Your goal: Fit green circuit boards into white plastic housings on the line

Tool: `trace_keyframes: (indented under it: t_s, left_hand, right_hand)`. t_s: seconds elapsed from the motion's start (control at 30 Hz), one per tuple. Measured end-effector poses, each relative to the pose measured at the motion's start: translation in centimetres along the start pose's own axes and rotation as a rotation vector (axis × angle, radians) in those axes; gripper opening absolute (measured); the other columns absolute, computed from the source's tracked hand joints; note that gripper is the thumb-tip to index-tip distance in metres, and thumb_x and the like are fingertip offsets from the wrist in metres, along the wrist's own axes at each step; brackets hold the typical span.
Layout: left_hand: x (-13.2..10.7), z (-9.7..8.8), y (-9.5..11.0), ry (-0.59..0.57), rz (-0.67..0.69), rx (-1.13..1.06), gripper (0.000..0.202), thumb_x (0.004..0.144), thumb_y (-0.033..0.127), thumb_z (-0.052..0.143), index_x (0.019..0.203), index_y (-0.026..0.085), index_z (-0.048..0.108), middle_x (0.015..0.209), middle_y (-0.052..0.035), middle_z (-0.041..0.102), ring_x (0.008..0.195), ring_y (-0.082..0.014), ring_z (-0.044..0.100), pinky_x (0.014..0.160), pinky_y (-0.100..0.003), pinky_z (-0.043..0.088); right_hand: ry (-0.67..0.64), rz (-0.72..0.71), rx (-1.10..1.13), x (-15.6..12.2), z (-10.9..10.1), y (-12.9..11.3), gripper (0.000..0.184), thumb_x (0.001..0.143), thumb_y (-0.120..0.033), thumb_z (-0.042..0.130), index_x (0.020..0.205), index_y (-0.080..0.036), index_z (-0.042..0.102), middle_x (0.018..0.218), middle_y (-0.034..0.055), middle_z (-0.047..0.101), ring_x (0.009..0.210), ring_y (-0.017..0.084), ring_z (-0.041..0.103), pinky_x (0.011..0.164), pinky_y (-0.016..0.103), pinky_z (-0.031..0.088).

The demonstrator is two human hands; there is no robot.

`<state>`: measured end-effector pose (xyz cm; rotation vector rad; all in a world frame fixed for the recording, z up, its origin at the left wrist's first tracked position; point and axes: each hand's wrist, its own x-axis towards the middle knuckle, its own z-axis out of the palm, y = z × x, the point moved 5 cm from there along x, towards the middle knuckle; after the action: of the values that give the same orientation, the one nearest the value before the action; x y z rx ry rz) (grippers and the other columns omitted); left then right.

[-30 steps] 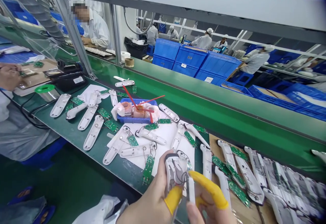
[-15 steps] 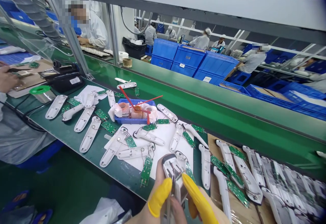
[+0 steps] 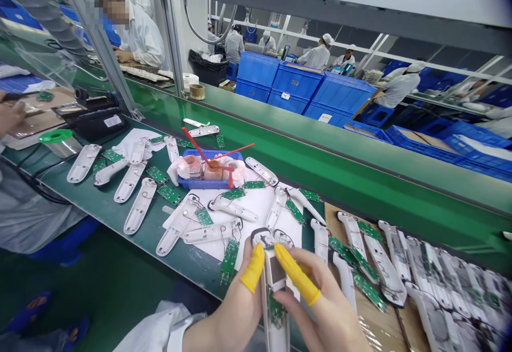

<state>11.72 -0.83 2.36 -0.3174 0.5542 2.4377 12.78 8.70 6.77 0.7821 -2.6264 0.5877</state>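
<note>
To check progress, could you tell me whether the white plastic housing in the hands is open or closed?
Open: the white plastic housing shows its green circuit board uncovered, with no back cover over it.

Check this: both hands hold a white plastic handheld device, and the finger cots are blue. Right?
No: in the head view, the rubber finger cots are yellow, not blue. The left hand and right hand do hold the white plastic handheld device.
</note>
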Motion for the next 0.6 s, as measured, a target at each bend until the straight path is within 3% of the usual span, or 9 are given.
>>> trace_keyframes:
  t_s: [0.1, 0.27, 0.6]
  left_hand:
    - [0.15, 0.90, 0.58, -0.018, -0.023, -0.024, 0.093, 0.058, 0.060, 0.076, 0.136, 0.023, 0.041, 0.127, -0.0102, 0.060, 0.126, -0.0321, 0.046, 0.110, -0.046, 0.031]
    - [0.33, 0.71, 0.50, -0.044, -0.028, 0.028, 0.066, 0.065, 0.064, 0.067, 0.115, 0.020, 0.063, 0.125, -0.0091, 0.062, 0.133, -0.0317, 0.038, 0.115, -0.046, 0.023]
    - [0.37, 0.07, -0.13, 0.066, -0.105, 0.107, 0.064, 0.066, 0.060, 0.068, 0.113, 0.018, 0.057, 0.126, -0.0104, 0.061, 0.135, -0.0302, 0.036, 0.116, -0.045, 0.017]
  right_hand:
    - [0.046, -0.057, -0.041, -0.03, -0.25, 0.45, 0.032, 0.092, -0.025, 0.051, 0.123, -0.017, 0.051, 0.125, 0.0134, 0.056, 0.104, 0.022, 0.059, 0.080, 0.032, 0.052]
    - [0.065, -0.108, -0.074, 0.28, -0.41, 0.15, 0.031, 0.093, -0.024, 0.049, 0.122, -0.012, 0.053, 0.118, 0.0114, 0.063, 0.100, 0.022, 0.056, 0.081, 0.033, 0.045]
    - [0.050, -0.113, -0.082, -0.12, -0.70, 0.60, 0.028, 0.095, -0.028, 0.047, 0.120, -0.016, 0.054, 0.117, 0.0096, 0.064, 0.100, 0.021, 0.057, 0.080, 0.034, 0.042]
